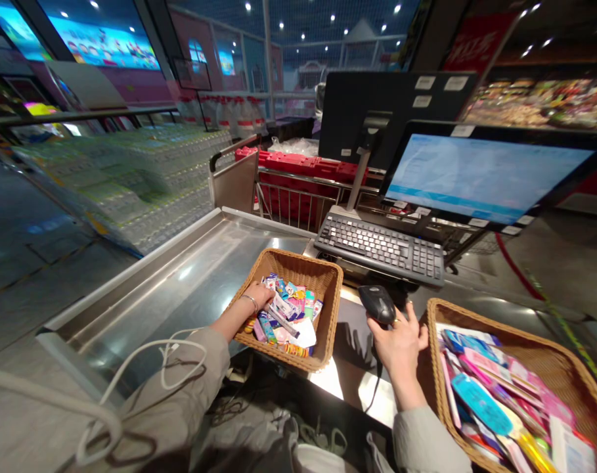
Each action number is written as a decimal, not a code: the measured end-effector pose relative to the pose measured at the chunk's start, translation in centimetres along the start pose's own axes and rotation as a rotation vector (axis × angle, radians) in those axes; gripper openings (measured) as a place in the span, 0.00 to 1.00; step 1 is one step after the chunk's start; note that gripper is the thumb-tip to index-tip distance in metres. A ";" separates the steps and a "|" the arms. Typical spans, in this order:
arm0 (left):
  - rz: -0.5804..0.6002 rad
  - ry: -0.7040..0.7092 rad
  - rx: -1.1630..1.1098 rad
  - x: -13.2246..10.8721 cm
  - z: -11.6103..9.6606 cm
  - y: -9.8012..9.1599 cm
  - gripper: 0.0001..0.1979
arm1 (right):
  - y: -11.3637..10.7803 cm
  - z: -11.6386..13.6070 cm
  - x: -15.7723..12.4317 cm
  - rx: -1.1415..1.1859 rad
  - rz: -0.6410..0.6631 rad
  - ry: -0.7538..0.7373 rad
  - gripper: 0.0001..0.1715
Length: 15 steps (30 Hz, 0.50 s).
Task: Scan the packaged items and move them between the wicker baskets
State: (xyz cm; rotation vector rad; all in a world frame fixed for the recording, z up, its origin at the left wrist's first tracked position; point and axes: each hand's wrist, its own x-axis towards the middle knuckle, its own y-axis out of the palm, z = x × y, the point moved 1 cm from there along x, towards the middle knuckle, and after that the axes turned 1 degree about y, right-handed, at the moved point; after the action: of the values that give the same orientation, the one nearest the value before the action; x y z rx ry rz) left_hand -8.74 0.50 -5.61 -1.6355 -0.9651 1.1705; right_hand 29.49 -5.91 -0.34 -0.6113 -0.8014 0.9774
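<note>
My left hand (259, 295) reaches over the left rim of a wicker basket (333, 315). Its fingers are curled together among small colourful packets (291, 299), and what is between the fingertips is hidden. To the right, my right hand (399, 341) grips a black handheld barcode scanner (377, 303) between thumb and fingers, with the other fingers spread. The scanner's head points up and left, and a dark cable hangs below the hand. Beside my right wrist, a larger wicker basket (432, 368) holds several packaged items, among them a blue one (483, 402).
A black keyboard (381, 246) lies beyond the scanner, below a lit monitor (485, 174). The metal counter (180, 276) has a raised edge on the left. A white cable (131, 368) loops near my left sleeve. Stacked bottle packs (131, 171) and a metal cart (234, 180) stand behind.
</note>
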 end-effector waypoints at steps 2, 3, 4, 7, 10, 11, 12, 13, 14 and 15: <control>0.012 -0.033 -0.076 0.3 -0.2 0.0 0.04 | 0.0 0.1 0.0 -0.002 -0.007 -0.004 0.27; 0.010 -0.049 -0.118 0.4 -0.4 0.1 0.04 | 0.0 0.1 0.0 -0.003 -0.010 -0.006 0.27; 0.004 -0.064 -0.162 0.6 -0.6 0.2 0.05 | 0.0 0.2 -0.1 -0.004 -0.011 -0.009 0.28; -0.025 -0.113 -0.279 1.2 -1.3 0.8 0.08 | -0.2 0.5 -0.2 -0.005 -0.005 -0.021 0.29; -0.041 -0.183 -0.358 1.7 -1.8 1.2 0.11 | -0.3 0.6 -0.4 0.001 0.000 -0.029 0.29; -0.043 -0.202 -0.372 1.8 -1.7 1.2 0.12 | -0.4 0.6 -0.4 0.002 -0.002 -0.028 0.28; -0.042 -0.216 -0.381 1.8 -1.6 1.1 0.14 | -0.4 0.5 -0.5 0.002 -0.006 -0.025 0.28; -0.036 -0.223 -0.385 1.8 -1.4 1.0 0.15 | -0.4 0.5 -0.5 0.000 -0.012 -0.020 0.28; -0.021 -0.223 -0.384 1.7 -1.2 0.8 0.16 | -0.5 0.4 -0.5 -0.001 -0.019 -0.013 0.28; 0.003 -0.218 -0.381 1.6 -1.0 0.6 0.18 | -0.5 0.3 -0.6 -0.002 -0.026 -0.007 0.27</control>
State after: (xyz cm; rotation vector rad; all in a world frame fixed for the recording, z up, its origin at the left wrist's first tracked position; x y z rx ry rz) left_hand -7.28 1.54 -6.47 -1.8275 -1.3926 1.2400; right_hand 29.31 -6.61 0.03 -0.5981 -0.8145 0.9553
